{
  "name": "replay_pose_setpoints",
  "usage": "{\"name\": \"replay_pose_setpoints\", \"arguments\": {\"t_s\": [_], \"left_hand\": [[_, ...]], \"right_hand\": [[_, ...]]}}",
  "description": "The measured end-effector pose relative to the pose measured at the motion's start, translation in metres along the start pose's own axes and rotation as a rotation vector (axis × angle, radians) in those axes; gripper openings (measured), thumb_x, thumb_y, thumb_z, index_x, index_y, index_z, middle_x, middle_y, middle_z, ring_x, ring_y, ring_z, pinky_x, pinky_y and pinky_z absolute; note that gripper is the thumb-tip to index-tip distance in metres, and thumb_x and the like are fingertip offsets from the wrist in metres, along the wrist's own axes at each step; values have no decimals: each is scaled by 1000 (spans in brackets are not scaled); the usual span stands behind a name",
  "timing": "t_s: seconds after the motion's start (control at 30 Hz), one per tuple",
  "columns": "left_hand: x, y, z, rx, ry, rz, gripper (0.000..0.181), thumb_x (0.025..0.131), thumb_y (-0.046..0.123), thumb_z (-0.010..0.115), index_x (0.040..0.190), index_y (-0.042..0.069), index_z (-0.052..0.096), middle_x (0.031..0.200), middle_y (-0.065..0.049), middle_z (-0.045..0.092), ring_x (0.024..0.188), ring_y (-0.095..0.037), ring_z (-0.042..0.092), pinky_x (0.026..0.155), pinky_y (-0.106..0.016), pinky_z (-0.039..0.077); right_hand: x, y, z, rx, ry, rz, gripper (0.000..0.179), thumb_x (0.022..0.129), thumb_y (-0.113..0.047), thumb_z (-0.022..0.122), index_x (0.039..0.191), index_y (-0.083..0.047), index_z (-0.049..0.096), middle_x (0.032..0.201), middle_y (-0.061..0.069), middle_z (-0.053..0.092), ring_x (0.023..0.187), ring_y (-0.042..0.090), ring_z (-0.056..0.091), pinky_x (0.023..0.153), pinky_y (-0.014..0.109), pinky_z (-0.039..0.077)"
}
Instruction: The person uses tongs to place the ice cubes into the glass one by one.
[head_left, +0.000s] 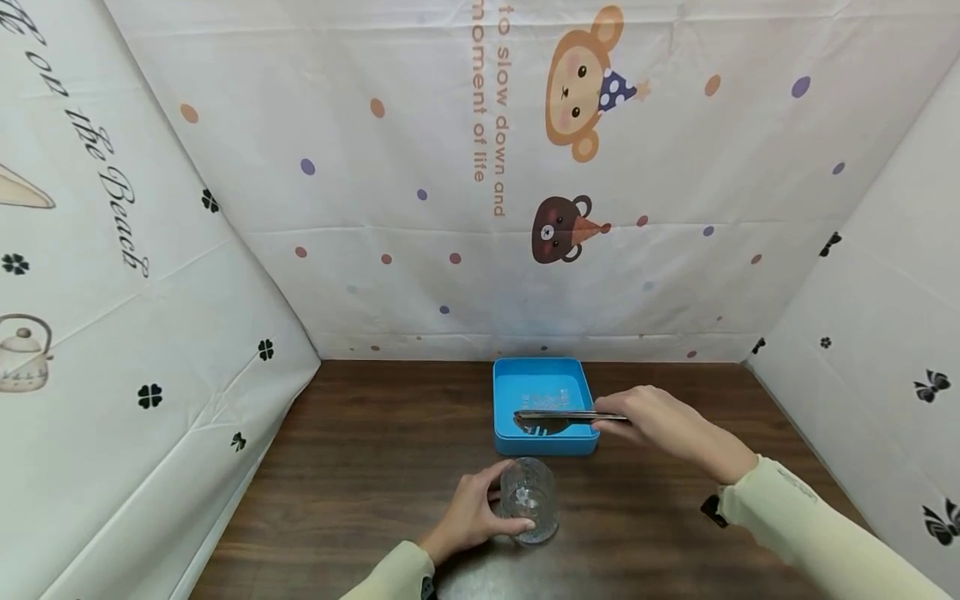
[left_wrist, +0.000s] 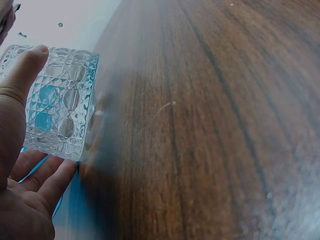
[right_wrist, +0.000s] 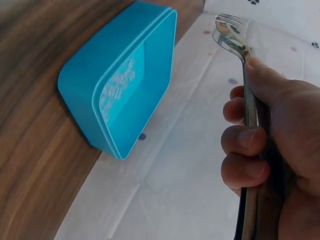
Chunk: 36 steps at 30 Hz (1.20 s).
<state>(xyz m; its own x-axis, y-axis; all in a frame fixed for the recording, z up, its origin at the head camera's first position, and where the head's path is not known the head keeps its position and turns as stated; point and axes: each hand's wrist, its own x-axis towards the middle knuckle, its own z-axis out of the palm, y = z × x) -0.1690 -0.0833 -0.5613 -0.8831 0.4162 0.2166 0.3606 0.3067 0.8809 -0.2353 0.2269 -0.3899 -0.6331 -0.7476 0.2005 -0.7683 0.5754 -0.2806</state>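
Note:
A clear patterned glass is at the front of the wooden table, held between the thumb and fingers of my left hand. In the left wrist view, the thumb lies along the near side of the glass, with the other fingers on its opposite side; its base is at or close to the tabletop. My right hand grips a metal fork and spoon together by their handles. Tines and a rounded bowl stick out past the thumb. They are above the near part of a blue box.
The open blue box, with pale printing inside, sits behind the glass on the dark wooden table. White printed cloth rises along the table's back edge, with more cloth at the left and right.

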Motion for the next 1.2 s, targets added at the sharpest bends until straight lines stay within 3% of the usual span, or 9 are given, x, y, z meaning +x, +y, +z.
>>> {"name": "replay_pose_setpoints", "arguments": {"t_s": [0.2,0.73,1.2], "left_hand": [[0,-1,-1,-3,-3,-8,84,80,41,89,148,9,53,135,-15,63,112,-17,69,89,-20,57],[0,2,-3,10,-19,-38,85,81,41,89,150,8,51,137,-16,62,112,-16,69,89,-21,57],[0,1,-3,36,-17,-39,87,81,45,88,150,6,51,134,-16,63,110,-15,70,89,-20,57]], "right_hand": [[-7,-8,5,13,-2,-33,23,98,-20,73,83,-31,59,67,-18,52,57,-6,41,53,17,40],[-16,-16,16,46,-8,-83,21,100,-20,70,86,-31,59,71,-23,49,60,-7,41,55,16,41],[-19,-17,17,49,-36,-27,17,102,-30,67,86,-27,61,69,-23,45,60,-6,40,56,17,40]]}}
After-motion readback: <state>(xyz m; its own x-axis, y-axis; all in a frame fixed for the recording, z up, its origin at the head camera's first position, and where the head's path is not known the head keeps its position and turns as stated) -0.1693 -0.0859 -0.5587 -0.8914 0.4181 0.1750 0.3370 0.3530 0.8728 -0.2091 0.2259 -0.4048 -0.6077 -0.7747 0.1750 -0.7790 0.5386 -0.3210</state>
